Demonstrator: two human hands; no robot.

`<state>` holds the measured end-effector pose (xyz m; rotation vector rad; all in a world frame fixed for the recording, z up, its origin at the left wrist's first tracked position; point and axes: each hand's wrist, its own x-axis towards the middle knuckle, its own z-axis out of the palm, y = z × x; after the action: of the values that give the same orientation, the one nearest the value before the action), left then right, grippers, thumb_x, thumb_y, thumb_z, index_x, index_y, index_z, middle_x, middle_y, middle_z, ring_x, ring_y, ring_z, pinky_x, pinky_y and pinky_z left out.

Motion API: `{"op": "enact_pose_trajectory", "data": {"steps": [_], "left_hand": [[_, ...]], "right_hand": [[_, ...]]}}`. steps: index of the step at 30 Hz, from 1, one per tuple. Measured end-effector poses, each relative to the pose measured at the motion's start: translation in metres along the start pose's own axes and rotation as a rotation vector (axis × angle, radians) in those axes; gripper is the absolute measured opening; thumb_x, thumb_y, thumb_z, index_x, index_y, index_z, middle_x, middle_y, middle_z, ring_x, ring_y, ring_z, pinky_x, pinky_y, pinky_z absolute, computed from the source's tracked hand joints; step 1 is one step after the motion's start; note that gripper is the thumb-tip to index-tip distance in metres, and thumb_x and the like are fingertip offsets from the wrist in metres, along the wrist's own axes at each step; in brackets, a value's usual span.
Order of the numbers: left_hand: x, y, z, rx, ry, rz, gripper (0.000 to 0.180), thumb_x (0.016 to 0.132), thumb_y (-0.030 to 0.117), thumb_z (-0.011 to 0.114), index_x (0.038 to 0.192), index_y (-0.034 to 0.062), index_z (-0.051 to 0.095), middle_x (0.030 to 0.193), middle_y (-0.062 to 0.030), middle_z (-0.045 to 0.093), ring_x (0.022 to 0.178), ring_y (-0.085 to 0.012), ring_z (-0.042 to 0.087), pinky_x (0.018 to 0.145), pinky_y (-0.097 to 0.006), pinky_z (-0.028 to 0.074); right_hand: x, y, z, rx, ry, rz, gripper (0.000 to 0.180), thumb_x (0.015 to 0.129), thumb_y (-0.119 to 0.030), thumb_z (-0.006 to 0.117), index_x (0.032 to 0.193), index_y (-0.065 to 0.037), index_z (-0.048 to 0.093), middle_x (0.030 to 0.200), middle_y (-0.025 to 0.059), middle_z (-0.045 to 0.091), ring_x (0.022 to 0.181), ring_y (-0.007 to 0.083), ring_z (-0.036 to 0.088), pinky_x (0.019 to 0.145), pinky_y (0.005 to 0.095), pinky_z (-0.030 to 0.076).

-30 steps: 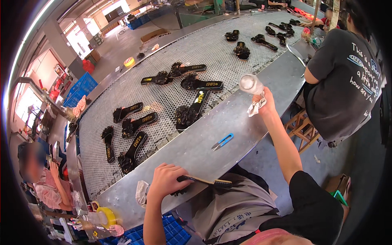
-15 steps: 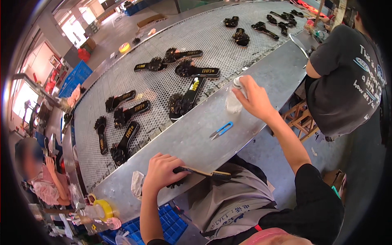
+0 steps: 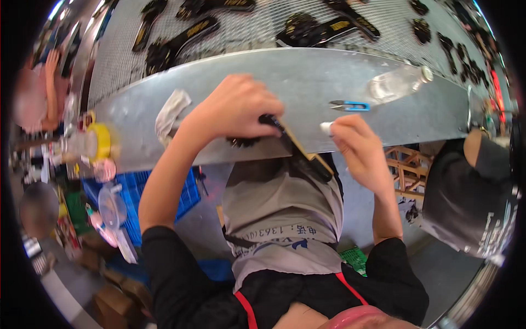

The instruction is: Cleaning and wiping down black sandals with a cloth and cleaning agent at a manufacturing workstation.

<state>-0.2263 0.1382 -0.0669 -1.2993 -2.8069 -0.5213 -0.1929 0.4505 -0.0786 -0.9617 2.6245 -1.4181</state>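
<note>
Left hand (image 3: pixel 238 107) clasps black slipper (image 3: pixel 299 152); right hand (image 3: pixel 359 147) pinches white wad (image 3: pixel 326 128)

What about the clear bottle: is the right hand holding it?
No, the clear bottle rests on the metal workbench, apart from the right hand, which pinches a small white item.

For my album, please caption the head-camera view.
Left hand grips a black slipper, right hand a white wad, near blue-handled thread snips.
</note>
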Motion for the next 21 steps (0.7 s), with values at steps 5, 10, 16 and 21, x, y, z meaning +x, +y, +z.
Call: {"op": "enact_pose_trajectory", "data": {"steps": [5,10,16,21], "left_hand": [[-0.007,0.004,0.006,-0.024,0.01,-0.05,0.026,0.074,0.033,0.084,0.081,0.0146,0.067,0.079,0.0019,0.07,0.08,-0.0214,0.065,0.076,-0.037,0.049],[-0.011,0.005,0.01,-0.033,0.021,-0.06,0.026,0.072,0.032,0.085,0.08,0.0145,0.067,0.079,0.0029,0.071,0.08,-0.0201,0.066,0.076,-0.036,0.049],[-0.012,0.006,0.011,-0.012,0.035,-0.034,0.026,0.071,0.031,0.086,0.079,0.0151,0.067,0.079,0.0041,0.07,0.077,-0.0184,0.064,0.073,-0.035,0.048],[-0.011,0.006,0.011,-0.008,0.067,-0.037,0.025,0.071,0.031,0.086,0.08,0.0164,0.068,0.079,0.005,0.07,0.076,-0.0182,0.063,0.072,-0.035,0.048]], "right_hand": [[0.012,-0.01,0.039,0.014,-0.191,-0.098,0.037,0.085,0.006,0.066,0.121,-0.004,0.068,0.116,0.0123,0.065,0.081,0.0364,0.069,0.068,0.0431,0.055],[0.022,-0.017,0.047,-0.086,-0.164,-0.179,0.039,0.084,0.004,0.068,0.122,-0.005,0.07,0.114,0.0097,0.066,0.08,0.0328,0.07,0.066,0.0403,0.056],[0.007,-0.013,0.035,-0.121,-0.275,-0.188,0.038,0.083,0.002,0.07,0.12,-0.004,0.073,0.113,0.0076,0.067,0.08,0.0292,0.071,0.066,0.0385,0.056],[0.016,-0.011,0.05,-0.14,-0.147,-0.217,0.037,0.083,0.002,0.07,0.119,-0.004,0.073,0.111,0.0065,0.067,0.08,0.0273,0.072,0.066,0.0376,0.056]]}}
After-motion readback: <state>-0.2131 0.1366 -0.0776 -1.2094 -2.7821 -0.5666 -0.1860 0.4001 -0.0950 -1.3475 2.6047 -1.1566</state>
